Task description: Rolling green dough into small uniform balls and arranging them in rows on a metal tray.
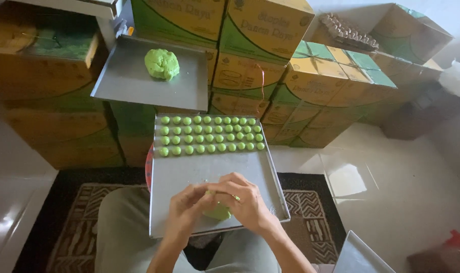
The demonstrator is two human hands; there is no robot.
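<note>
Head view: stacked cartons (250, 76) back dough-ball tray (189, 177).

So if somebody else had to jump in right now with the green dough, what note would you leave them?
Left hand and right hand: both together over the near part of the metal tray, pinching a piece of green dough between the fingers.
Things: four rows of small green dough balls sit at the far end of the tray. A big lump of dough lies on a second tray beyond it, in front of stacked yellow and green boxes.
Done: four rows filled.
Left: the near half of the tray is bare, and the big lump is unused.
</note>
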